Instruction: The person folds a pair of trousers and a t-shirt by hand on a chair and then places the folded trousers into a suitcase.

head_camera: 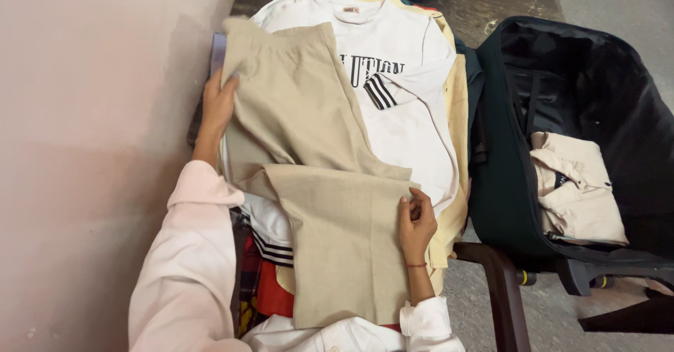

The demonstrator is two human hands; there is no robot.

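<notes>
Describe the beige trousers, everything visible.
The beige trousers look like plain woven, linen-like cloth with a gathered elastic waistband at the top. They lie flat on the white printed sweatshirt atop a clothes pile, with the lower legs folded across at an angle toward the person. The left hand presses the left edge near the waist; the right hand pinches the right edge at the fold. No pockets or stains are visible.
</notes>
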